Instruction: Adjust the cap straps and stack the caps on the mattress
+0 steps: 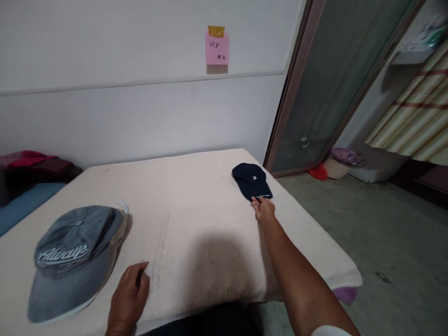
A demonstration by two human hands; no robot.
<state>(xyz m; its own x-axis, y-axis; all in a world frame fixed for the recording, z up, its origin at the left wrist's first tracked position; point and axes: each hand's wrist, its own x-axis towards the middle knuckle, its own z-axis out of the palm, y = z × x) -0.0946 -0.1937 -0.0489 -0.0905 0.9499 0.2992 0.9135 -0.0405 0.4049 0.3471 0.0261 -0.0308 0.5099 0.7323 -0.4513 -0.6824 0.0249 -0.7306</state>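
Note:
A dark navy cap (251, 180) lies near the far right edge of a table covered in cream cloth (196, 219). My right hand (263, 208) is stretched out to it, fingers pinched on the near edge of its brim. A larger grey cap (73, 254) with white lettering sits at the near left, with a white cap partly hidden under it. My left hand (129, 295) rests on the cloth just right of the grey cap's brim, fingers loosely curled and holding nothing.
A white wall with a pink note (217, 47) stands behind the table. Folded red and blue fabric (28, 172) lies at the left. A glass door (329, 88) and concrete floor are to the right, with a purple basin (346, 158) beyond.

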